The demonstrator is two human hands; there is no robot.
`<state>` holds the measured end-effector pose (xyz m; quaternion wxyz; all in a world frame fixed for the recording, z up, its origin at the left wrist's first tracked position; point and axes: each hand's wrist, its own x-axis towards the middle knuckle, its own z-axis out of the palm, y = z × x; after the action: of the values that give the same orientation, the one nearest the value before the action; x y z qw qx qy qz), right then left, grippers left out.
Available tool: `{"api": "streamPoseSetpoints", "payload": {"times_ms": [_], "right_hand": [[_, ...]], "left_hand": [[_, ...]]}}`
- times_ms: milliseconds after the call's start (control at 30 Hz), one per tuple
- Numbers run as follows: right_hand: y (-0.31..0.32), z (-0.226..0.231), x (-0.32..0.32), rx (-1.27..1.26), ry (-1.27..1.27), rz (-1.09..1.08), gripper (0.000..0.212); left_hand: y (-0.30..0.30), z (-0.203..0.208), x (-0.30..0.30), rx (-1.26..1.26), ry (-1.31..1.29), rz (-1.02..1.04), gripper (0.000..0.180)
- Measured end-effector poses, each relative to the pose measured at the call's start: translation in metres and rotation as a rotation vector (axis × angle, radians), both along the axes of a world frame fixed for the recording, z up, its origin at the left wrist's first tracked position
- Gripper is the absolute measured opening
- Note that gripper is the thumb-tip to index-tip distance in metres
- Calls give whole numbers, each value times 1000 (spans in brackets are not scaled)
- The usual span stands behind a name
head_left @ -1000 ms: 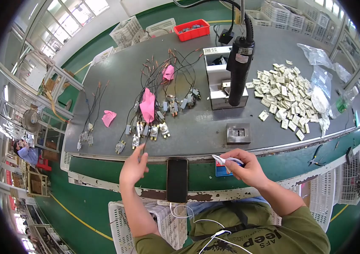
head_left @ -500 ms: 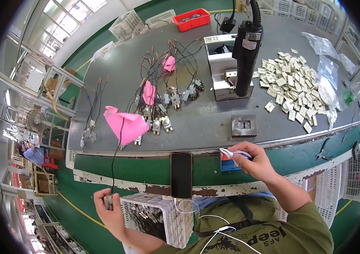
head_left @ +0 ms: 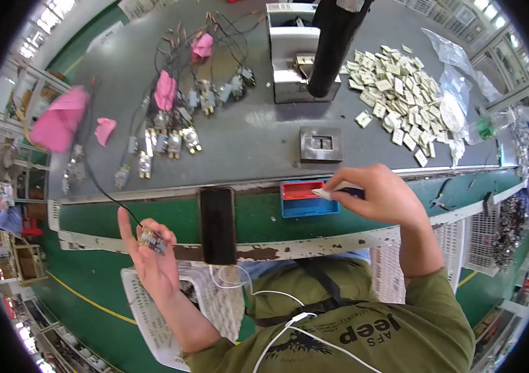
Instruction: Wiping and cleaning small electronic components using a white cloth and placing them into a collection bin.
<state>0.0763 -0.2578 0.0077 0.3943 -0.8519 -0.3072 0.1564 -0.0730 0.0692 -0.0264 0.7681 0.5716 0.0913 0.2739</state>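
Observation:
My left hand (head_left: 157, 264), off the table's front edge, has its thumb and fingers closed on a small metal and grey electrical part (head_left: 152, 241); its index finger sticks out along the black cable (head_left: 104, 191). That cable runs up left, where a large pink sheet (head_left: 60, 121) hangs along its line. My right hand (head_left: 384, 196) pinches a slim pointed tool (head_left: 323, 194) with a whitish tip and a dark blue part; its exact kind is hidden by the fingers. The tip is over a small blue box (head_left: 308, 209) with a red inner tray (head_left: 301, 190).
Similar cabled parts (head_left: 174, 143) lie at left with pink scraps. A black cylindrical tool (head_left: 333, 53) stands over a metal fixture (head_left: 305, 87). Cream plastic pieces (head_left: 401, 102) heap at right. Nearby are a metal block (head_left: 321, 145), phone (head_left: 218, 225), pliers (head_left: 442, 198) and white basket (head_left: 152, 317).
My left hand has risen toward the table edge with the part, and the pink sheet swung left. My right hand keeps the tool by the blue box. The whole view has shifted.

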Motion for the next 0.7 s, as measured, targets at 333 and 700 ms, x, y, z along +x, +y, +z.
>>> {"api": "streamPoseSetpoints", "payload": {"times_ms": [333,700], "right_hand": [[35,-33,19,-545,-230,229,14],[37,-47,24,-623,-275,243,14]], "left_hand": [[-40,-16,6,154,18,-130,70],[-49,-20,7,189,-36,-247,74]]}}
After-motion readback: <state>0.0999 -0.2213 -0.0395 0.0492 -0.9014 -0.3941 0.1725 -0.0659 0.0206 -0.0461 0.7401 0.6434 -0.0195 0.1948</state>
